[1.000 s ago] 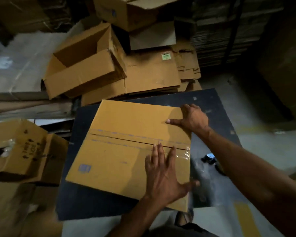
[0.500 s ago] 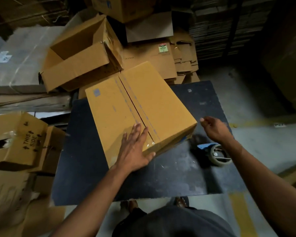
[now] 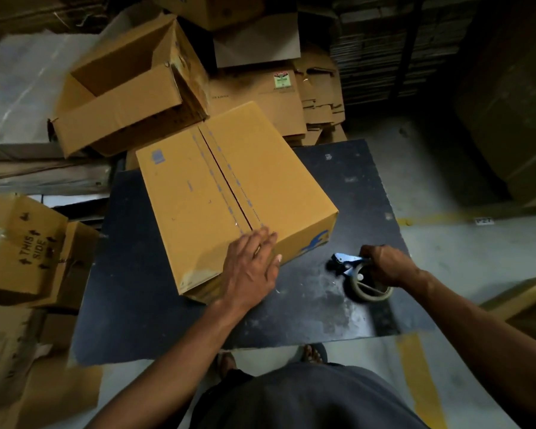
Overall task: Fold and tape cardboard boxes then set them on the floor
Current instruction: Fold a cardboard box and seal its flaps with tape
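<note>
Left hand (image 3: pixel 250 267) presses flat on the closed tan cardboard box (image 3: pixel 229 193); right hand (image 3: pixel 384 266) grips the blue-handled tape dispenser (image 3: pixel 358 275) at three o'clock; overhanging the dark surface (image 3: pixel 338 311) at eleven o'clock, the box may tip if pushed

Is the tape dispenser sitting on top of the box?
No, the tape dispenser rests on the dark table beside the box, gripped by the right hand.

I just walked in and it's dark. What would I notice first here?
The big yellow-brown cardboard box on the dark table, with the left hand flat on its near corner. Right beside it, the right hand grips a tape dispenser.
</note>
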